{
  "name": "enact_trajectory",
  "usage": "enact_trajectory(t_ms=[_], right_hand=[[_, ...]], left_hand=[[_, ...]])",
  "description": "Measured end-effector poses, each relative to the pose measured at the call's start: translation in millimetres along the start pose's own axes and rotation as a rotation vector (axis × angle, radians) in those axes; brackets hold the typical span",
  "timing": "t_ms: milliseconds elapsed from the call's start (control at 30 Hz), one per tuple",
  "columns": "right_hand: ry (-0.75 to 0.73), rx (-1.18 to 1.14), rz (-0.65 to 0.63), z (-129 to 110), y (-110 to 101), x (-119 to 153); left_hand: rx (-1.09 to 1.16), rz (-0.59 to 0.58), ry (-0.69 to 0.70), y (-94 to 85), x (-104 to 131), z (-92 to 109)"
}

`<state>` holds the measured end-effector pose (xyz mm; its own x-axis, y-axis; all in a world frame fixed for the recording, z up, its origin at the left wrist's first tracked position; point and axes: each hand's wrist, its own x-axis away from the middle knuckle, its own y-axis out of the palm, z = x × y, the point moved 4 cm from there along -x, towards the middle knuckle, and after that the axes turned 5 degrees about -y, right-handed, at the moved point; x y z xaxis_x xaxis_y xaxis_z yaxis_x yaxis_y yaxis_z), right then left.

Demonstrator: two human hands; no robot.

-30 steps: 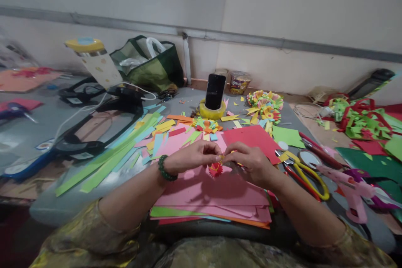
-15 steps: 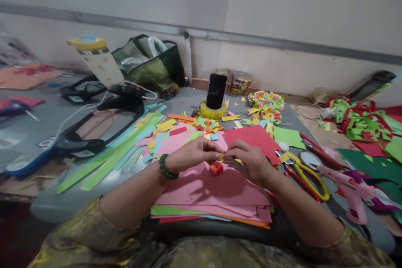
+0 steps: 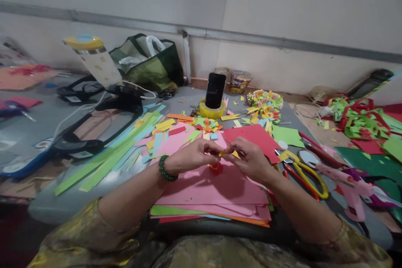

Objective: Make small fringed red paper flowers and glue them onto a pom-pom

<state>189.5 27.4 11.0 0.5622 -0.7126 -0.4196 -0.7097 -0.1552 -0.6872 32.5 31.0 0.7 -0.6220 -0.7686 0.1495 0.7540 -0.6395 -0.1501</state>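
Observation:
My left hand (image 3: 197, 153) is closed, thumb and fingertips pinching one end of a small yellow paper strip (image 3: 221, 153). Opposite it, my right hand (image 3: 253, 159) is closed on the strip's other side. A thin, dark, pointed tool (image 3: 234, 146) also shows between the right fingers; its kind is unclear. Just below the fingertips, a small red paper flower (image 3: 216, 170) with some yellow at its centre is partly hidden and blurred. Beneath both hands lies a stack of pink paper sheets (image 3: 201, 194), with green, blue and orange edges showing under it.
Pliers with red handles (image 3: 301, 182), yellow-handled scissors (image 3: 314, 178) and a pink glue gun (image 3: 348, 188) lie to the right. Paper strips (image 3: 125, 146) spread leftward. A phone (image 3: 215, 91) stands in a yellow tape roll (image 3: 212, 112). Finished paper flowers (image 3: 266, 102) sit behind.
My fingertips have shifted a little around the yellow strip, and the thin tool now points up from the right hand. The red flower is more hidden. The view has moved slightly.

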Motion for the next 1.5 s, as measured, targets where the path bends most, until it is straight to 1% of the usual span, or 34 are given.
enact_trajectory(t_ms=[167, 367, 500, 767, 867, 967, 1067, 1133, 1233, 1300, 1500], right_hand=[[0.049, 0.006, 0.038, 0, 1, -1], [0.088, 0.017, 0.047, 0, 0, -1], [0.083, 0.001, 0.066, 0, 0, -1], [0.124, -0.023, 0.105, 2, 1, 0], [0.229, -0.089, 0.147, 3, -1, 0], [0.358, -0.215, 0.133, 5, 0, 1], [0.442, -0.333, 0.099, 6, 3, 0], [0.487, -0.416, 0.12, 8, 6, 1], [0.516, -0.532, 0.174, 10, 8, 1], [0.52, -0.568, 0.199, 11, 9, 0], [0.512, -0.545, 0.278, 6, 6, 1]], left_hand=[[-0.067, 0.089, 0.053, 0.1, -1, -2], [-0.141, 0.136, 0.055, 0.9, 0, -2], [-0.123, 0.147, 0.067, 1.8, 0, -2], [-0.059, 0.182, 0.09, 2.6, -3, -9], [-0.072, 0.224, 0.1, 1.4, -3, -8], [-0.063, 0.287, 0.135, -0.1, -1, -4], [-0.054, 0.295, 0.165, 1.1, 1, -2], [-0.058, 0.296, 0.171, 2.2, 2, -1], [-0.055, 0.305, 0.171, 3.2, 2, -1], [-0.04, 0.317, 0.167, 3.4, 2, -1], [-0.001, 0.312, 0.095, 3.9, 2, 0]])
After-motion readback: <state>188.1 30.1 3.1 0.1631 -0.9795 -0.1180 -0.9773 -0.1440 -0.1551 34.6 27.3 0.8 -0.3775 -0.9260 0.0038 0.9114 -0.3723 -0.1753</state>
